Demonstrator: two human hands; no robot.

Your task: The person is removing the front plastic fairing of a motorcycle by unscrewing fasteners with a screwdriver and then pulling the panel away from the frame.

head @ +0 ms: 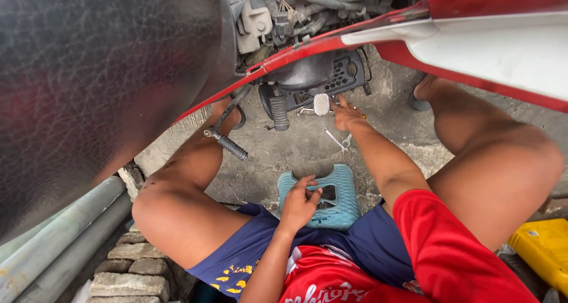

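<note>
Overhead, a black seat is filling the left of the view, with red and white bodywork running across the top right over the engine. The person is sitting low on a teal stool, knees spread wide.

Hands are well apart. The right hand is reaching forward under the engine, fingers touching the ground beside the footpeg; whether it is closing on anything I cannot tell. A small spanner is lying on the concrete just below it, near the wrist. The left hand is resting on the stool's front edge, fingers curled over it, bracing the body.

To do this reach well, I would judge that keeping the left hand planted is steadying the lean, and watching the fingertips, not the bodywork, is helping.

At the lower right a yellow container is lying, rectangular, its label too small to tell.
</note>
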